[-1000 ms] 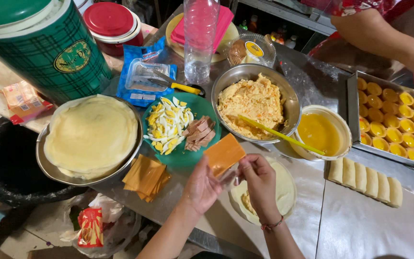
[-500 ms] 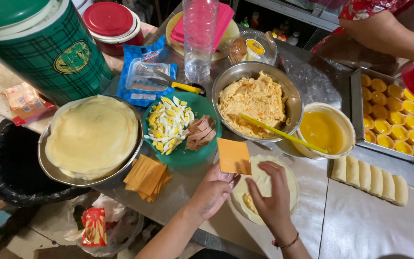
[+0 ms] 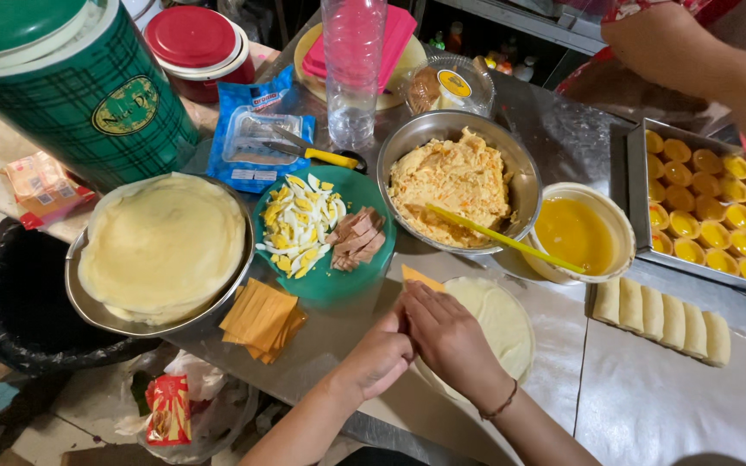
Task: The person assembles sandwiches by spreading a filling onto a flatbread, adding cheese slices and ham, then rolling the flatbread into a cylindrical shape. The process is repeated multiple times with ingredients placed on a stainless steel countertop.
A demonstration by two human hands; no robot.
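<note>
Both my hands rest low over a pale round crepe [image 3: 498, 321] lying flat on the metal table. My right hand [image 3: 447, 338] presses on the crepe's left part, and an orange cheese slice [image 3: 419, 278] sticks out from under its fingers. My left hand [image 3: 382, 356] is just left of it, fingers curled against the right hand at the crepe's edge. A stack of orange cheese slices [image 3: 262, 319] lies to the left of my hands. A green plate [image 3: 325, 280] with chopped egg [image 3: 297, 224] and sliced meat [image 3: 357, 239] sits just beyond.
A metal pan of stacked crepes [image 3: 161, 246] sits left, a steel bowl of shredded filling [image 3: 452, 181] and a bowl of yellow liquid [image 3: 576, 235] behind. Several rolled crepes [image 3: 662, 312] lie right, near a tray of yellow tarts [image 3: 718, 211]. Another person's arm [image 3: 692, 56] reaches at top right.
The cheese slice I held up in the air has come down onto the crepe. Both hands have lowered and now press together on it.
</note>
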